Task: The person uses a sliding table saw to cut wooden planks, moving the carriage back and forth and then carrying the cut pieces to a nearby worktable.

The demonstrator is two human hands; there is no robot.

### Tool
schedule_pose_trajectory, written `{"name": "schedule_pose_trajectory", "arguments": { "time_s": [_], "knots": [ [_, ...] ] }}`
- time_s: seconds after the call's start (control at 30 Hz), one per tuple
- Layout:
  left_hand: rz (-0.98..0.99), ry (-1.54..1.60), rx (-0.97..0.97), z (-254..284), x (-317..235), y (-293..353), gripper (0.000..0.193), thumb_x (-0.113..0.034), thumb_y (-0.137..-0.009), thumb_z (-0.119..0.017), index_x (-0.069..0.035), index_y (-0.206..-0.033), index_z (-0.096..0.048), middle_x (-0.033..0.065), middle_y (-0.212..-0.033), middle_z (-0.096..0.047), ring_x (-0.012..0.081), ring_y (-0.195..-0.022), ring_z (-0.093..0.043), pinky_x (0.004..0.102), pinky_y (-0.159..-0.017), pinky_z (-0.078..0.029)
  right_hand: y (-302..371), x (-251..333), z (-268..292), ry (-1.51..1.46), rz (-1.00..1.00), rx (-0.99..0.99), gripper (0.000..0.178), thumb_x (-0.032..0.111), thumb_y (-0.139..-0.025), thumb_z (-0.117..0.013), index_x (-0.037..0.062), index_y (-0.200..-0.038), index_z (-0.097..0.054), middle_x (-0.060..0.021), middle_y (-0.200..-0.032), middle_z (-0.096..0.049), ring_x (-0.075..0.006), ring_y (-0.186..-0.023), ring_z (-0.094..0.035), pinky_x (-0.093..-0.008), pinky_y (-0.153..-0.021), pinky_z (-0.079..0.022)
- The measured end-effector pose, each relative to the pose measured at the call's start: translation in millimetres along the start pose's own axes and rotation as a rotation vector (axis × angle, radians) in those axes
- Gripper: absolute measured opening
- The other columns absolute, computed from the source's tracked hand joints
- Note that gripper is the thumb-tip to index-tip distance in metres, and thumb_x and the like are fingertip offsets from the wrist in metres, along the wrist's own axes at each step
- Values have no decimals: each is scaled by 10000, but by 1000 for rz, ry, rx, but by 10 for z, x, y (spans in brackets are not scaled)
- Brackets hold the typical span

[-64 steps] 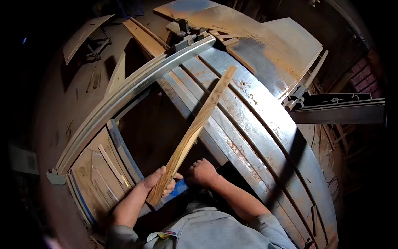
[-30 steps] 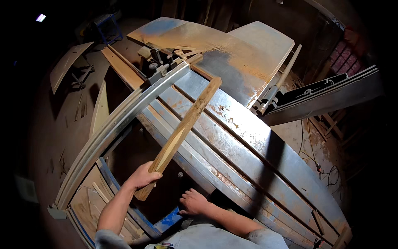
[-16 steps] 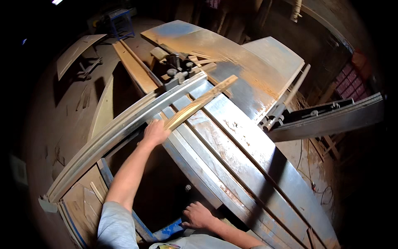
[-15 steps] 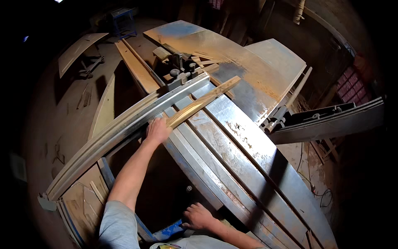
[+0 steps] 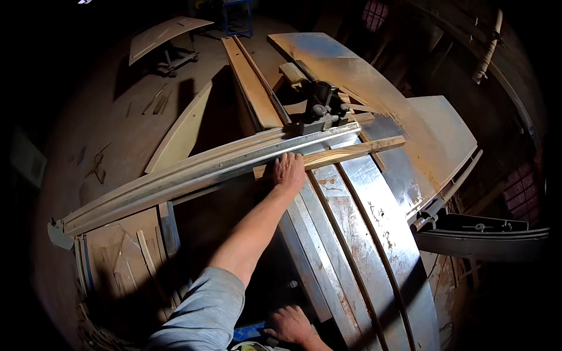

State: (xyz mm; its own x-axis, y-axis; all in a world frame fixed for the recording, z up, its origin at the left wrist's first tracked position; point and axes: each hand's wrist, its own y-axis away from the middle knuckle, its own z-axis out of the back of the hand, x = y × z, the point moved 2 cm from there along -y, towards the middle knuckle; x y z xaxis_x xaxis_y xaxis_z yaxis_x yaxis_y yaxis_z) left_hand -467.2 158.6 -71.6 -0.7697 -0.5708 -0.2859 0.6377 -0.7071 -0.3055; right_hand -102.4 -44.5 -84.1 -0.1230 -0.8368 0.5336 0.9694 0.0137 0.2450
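Note:
A narrow strip of wood (image 5: 351, 151) with pale and brown grain lies across the metal saw table (image 5: 374, 205), alongside the long metal fence (image 5: 216, 161). My left hand (image 5: 289, 171) is closed over the strip near its left end, and a short stub sticks out past the hand. The strip's other end reaches over the table's far side. Low in the picture, my right hand (image 5: 291, 323) hangs near the table's near edge and a blue bar (image 5: 249, 332). Its fingers are loosely bent and apart, with nothing seen in them.
A dark clamp-like stop (image 5: 322, 108) sits on the fence. Beyond it stretches a dusty side table (image 5: 351, 70) with scrap sticks. A long board (image 5: 252, 82) runs away at the back. A curved dark guard (image 5: 480, 237) juts out right. Offcuts (image 5: 155, 102) lie on the floor.
The view has swung, shifting the scene rightward. My left hand has moved farther along the strip, whose end now shows past it. The strip sits closer to the fence. My right hand stays low.

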Motion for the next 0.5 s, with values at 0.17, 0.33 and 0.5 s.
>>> {"name": "schedule_pose_trajectory", "arguments": {
  "time_s": [0.17, 0.33, 0.5],
  "knots": [
    [-16, 40, -41, -111, -94, -117, 146, -78, -884, -585, -35, -1001, -660, 149, -1083, -621, 323, -1124, -570, 455, -910, -504, -13, -25, -3, -11, 5, -5, 511, 583, -903, -598, 89, -991, -697, -84, -916, -631, -250, -937, -590, -374, -830, -423],
    [-75, -10, -142, -212, -176, -246, 154, -104, -882, -589, -30, -987, -674, 134, -1034, -624, 302, -1080, -576, 445, -882, -511, -18, 22, 153, -8, 8, -20, 517, 585, -910, -590, 80, -962, -684, -90, -919, -629, -257, -946, -588, -377, -840, -423],
    [-75, -74, -109, -286, -217, -272, 205, -140, -901, -572, -40, -1032, -694, 95, -1008, -632, 260, -1038, -582, 410, -876, -481, -26, 8, 126, -30, -5, 14, 506, 581, -913, -592, 82, -930, -671, -93, -933, -630, -254, -958, -580, -376, -853, -415]
  ]
}}
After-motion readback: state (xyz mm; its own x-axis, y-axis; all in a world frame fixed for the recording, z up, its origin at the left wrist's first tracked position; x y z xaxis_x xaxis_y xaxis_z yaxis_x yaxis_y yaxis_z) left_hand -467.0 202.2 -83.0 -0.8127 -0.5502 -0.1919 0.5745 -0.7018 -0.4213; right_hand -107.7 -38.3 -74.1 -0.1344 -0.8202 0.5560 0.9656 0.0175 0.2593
